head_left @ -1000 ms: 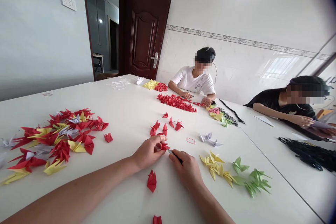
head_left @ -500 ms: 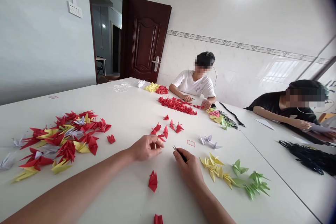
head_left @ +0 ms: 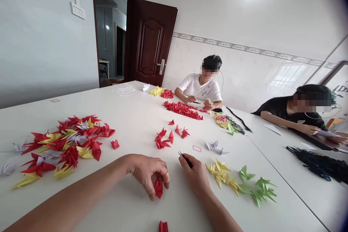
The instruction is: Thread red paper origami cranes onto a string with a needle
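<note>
My left hand (head_left: 148, 172) reaches down over a single red paper crane (head_left: 158, 188) on the white table. Thumb and fingers are spread on either side of the crane, and part of it is hidden under them. Fingers of my right hand (head_left: 194, 174) are closed around black tweezers (head_left: 186, 159) whose thin metal tips point up and left. Beyond my hands lies a small group of red paper cranes (head_left: 163, 140). Another red folded piece (head_left: 163, 226) sits at the bottom edge of the view.
A mixed pile of red, yellow and white cranes (head_left: 70, 141) lies at left. Right of my hand are yellow cranes (head_left: 223, 174), green cranes (head_left: 262, 190) and white ones (head_left: 216, 146). Across the table, two people work beside more red cranes (head_left: 182, 110) and black cords (head_left: 318, 163).
My left hand has moved from the group of red cranes toward me and opened around the single crane. My right hand with the tweezers has barely moved.
</note>
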`<state>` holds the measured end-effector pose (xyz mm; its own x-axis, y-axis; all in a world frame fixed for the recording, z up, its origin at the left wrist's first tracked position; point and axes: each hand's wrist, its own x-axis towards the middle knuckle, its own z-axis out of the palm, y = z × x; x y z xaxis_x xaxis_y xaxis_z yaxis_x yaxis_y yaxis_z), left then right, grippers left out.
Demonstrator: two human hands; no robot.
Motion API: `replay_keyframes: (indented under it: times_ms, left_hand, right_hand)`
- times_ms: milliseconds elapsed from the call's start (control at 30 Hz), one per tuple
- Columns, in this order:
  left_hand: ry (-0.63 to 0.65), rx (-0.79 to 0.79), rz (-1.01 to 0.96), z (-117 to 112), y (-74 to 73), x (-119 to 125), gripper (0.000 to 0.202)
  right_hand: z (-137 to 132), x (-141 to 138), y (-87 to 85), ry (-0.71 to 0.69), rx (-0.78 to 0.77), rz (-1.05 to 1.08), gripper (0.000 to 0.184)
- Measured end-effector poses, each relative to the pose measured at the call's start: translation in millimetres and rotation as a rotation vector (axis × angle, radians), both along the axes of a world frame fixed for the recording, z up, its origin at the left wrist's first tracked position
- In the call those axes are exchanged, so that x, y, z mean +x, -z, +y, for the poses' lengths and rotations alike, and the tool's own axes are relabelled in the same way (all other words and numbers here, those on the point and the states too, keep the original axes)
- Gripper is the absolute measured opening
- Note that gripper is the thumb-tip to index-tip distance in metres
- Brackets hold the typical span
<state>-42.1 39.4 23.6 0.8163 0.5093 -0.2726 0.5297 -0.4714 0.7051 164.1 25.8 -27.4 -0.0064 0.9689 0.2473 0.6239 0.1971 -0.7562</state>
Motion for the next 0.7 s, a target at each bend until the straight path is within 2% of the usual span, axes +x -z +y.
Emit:
replay_keyframes:
  times_ms: [100, 233, 333, 433, 700]
  left_hand:
    - [-0.045, -0.037, -0.031, 0, 8.1, 3, 0.034]
    - [-0.261, -0.175, -0.216, 4, 23.1, 8, 0.032]
    - [-0.426, -0.109, -0.399, 7, 32.2, 14, 0.026]
    - [-0.519, -0.020, -0.514, 9, 37.1, 20, 0.022]
    - [-0.621, 0.051, -0.517, 14, 45.6, 22, 0.026]
  right_hand:
    - [0, 0, 0.2, 0.000, 0.003, -0.006, 0.039]
    - [0, 0, 0.1, -0.001, 0.022, -0.021, 0.038]
    - [1, -1, -0.3, -0.015, 0.023, -0.027, 0.037]
    - [0, -1, -0.4, -0.021, 0.022, -0.018, 0.036]
    - [-1, 0, 1.9, -0.043, 0.048, -0.034, 0.035]
